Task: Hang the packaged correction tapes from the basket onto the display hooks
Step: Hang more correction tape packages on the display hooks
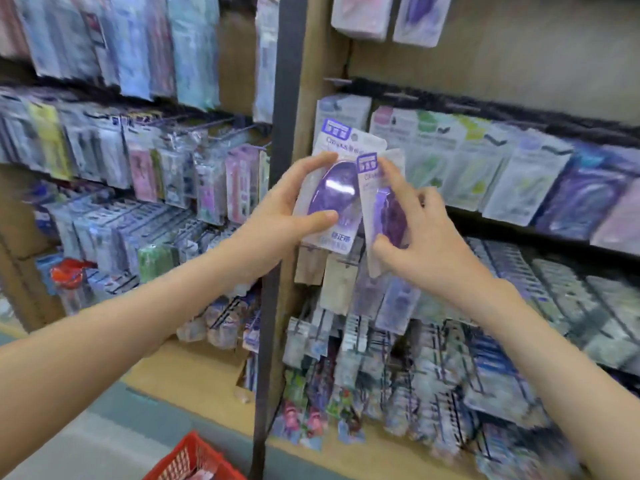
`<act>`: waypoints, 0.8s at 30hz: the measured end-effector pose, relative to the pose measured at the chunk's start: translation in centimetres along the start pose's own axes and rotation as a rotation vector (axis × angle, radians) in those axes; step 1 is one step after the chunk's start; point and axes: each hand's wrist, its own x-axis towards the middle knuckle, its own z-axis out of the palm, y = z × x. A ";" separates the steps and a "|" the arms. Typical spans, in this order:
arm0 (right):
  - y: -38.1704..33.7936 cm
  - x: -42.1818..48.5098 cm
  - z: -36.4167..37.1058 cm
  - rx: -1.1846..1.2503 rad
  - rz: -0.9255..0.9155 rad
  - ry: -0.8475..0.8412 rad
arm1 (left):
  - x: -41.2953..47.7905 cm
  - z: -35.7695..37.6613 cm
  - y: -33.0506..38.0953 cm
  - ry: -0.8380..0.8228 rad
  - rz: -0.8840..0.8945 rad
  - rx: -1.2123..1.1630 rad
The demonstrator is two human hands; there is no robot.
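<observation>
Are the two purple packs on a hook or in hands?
In hands. The left hand grips one pack, the right hand pinches the other pack; neither hangs.

Hanging packs [464,164] fill the front — dark post [289,81] left.

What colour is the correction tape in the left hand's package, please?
The correction tape is purple, clearest in the head view.

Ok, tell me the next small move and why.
Probably carry the right hand and its tilted pack toward the hanging purple packs on the right, and seek their hook. Each hand grips one purple pack in front of the shelf, neither hung; the left hand can hold the front-facing pack back.
</observation>
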 end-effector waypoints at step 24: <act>-0.4 21.1 -13.2 -0.215 -0.056 0.295 | 18.0 -2.6 7.8 0.217 0.528 -0.065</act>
